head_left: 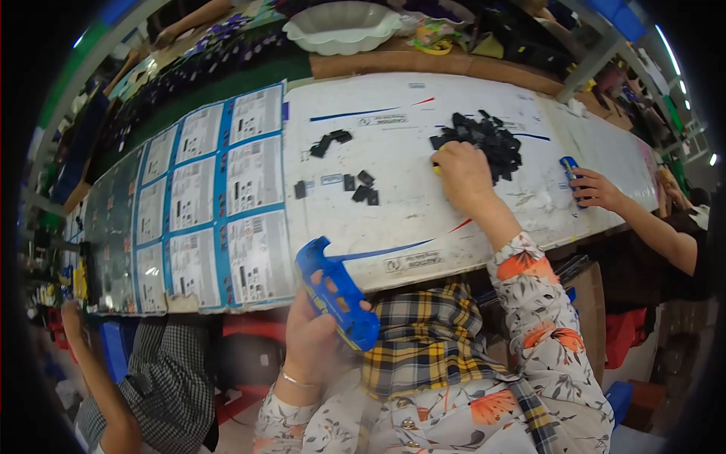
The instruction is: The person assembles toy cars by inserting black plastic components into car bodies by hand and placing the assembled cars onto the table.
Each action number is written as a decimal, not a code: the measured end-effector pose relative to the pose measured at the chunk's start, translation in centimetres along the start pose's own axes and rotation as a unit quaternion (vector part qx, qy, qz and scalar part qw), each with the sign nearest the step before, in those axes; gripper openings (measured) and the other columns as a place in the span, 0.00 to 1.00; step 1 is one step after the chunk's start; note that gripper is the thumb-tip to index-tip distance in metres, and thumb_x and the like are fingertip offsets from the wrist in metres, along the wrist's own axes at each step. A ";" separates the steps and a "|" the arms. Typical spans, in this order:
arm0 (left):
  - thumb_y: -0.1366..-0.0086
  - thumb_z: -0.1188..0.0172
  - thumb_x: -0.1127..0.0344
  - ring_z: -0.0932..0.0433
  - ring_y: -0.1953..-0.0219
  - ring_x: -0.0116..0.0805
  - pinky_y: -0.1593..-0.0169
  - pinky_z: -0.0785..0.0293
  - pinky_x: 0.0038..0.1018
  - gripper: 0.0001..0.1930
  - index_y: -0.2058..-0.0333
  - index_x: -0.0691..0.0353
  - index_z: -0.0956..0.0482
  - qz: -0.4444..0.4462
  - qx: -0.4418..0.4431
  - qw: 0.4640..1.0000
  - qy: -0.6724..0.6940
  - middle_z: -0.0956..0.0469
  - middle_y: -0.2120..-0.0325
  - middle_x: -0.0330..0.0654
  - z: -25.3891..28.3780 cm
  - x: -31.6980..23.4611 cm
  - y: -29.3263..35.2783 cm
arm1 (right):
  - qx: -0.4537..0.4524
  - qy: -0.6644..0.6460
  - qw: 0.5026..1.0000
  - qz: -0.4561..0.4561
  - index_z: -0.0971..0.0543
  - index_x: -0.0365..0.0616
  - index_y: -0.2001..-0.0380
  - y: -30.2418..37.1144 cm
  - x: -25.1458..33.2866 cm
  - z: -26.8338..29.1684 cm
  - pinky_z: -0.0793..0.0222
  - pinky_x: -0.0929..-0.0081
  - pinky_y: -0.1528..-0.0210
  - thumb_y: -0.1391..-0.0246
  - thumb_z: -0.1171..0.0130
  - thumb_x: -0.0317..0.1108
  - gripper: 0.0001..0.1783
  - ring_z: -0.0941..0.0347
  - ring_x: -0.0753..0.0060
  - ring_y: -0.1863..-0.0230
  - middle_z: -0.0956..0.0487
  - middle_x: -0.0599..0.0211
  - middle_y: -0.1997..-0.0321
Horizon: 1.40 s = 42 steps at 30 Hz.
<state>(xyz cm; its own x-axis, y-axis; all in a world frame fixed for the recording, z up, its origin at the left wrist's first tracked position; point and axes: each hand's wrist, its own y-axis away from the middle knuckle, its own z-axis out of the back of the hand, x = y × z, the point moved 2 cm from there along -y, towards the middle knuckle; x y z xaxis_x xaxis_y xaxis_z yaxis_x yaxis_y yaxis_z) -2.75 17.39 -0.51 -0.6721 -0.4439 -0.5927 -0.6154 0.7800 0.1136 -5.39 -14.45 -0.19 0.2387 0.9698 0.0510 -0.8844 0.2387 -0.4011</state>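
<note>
- Desk (412,227): long, white top, smudged.
- Printed sheet (195,200), blue-banded: toward left end, reaching the near edge.
- Pile of black pieces (497,144): heaped, nearer the far edge.
- Loose black pieces (349,182): scattered between sheet and pile.

Tube lights (668,53): glaring white streaks, upper right
White work surface (404,163): bright, evenly lit
Left hand (308,337): slightly blurred
Fisheye rim: black, straight edges bowed
</note>
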 end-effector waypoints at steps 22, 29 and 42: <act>0.43 0.40 0.54 0.24 0.59 0.45 0.56 0.25 0.38 0.29 0.47 0.62 0.38 0.061 -0.021 0.996 -0.055 0.27 0.58 0.50 -1.4 0.8 -0.4 | 0.196 -0.715 0.661 -0.120 0.24 0.37 0.70 2.8 13.1 3.2 0.34 0.86 0.66 0.51 0.46 0.23 0.04 0.31 0.86 0.69 0.24 0.73 0.71; 0.41 0.43 0.51 0.23 0.61 0.38 0.58 0.24 0.32 0.30 0.48 0.66 0.40 0.061 -0.047 0.995 -0.067 0.27 0.61 0.46 -1.5 0.6 -0.4 | 0.214 -0.588 0.777 -0.067 0.24 0.38 0.72 2.7 14.4 3.9 0.31 0.74 0.68 0.56 0.49 0.24 0.06 0.27 0.70 0.71 0.24 0.63 0.76; 0.46 0.37 0.56 0.25 0.59 0.32 0.55 0.27 0.28 0.33 0.47 0.66 0.41 0.014 -0.019 0.990 -0.137 0.27 0.60 0.44 -2.8 0.2 0.2 | 0.049 -0.515 0.854 0.050 0.26 0.42 0.77 3.7 14.8 5.1 0.35 0.69 0.68 0.62 0.46 0.22 0.05 0.34 0.62 0.67 0.33 0.62 0.71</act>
<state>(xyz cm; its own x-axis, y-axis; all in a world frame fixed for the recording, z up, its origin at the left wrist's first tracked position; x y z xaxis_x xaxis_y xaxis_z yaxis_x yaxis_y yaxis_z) -4.13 16.23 1.59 -0.5553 -0.2817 -0.7825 -0.6160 0.7714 0.1594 -7.17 1.02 3.77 -0.2744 0.5038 0.8191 -0.9212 0.1065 -0.3742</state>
